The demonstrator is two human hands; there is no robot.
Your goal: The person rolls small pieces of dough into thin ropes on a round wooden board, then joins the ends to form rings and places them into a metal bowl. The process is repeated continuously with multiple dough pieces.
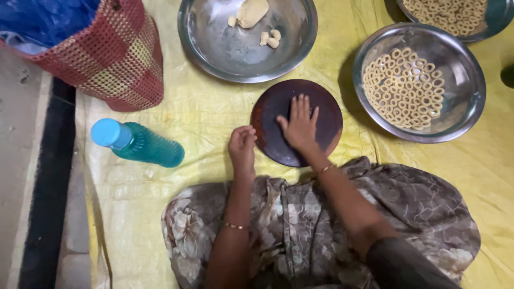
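My right hand (300,126) lies flat, fingers together, on a dark round board (321,107) on the yellow sheet; anything under the palm is hidden. My left hand (242,145) is curled loosely at the board's left edge, fingers bent; I cannot see anything in it. Beyond the board stands a steel bowl (225,48) holding a lump of pale dough (251,12) and a few small dough pieces (269,37). To the right is a steel bowl (460,101) filled with several small dough rings (407,88).
A teal plastic bottle with a blue cap (140,144) lies on the yellow sheet (198,112) to the left. A red woven basket (112,59) stands at the upper left. Another bowl of rings (455,16) sits at the top right. My patterned skirt covers my lap.
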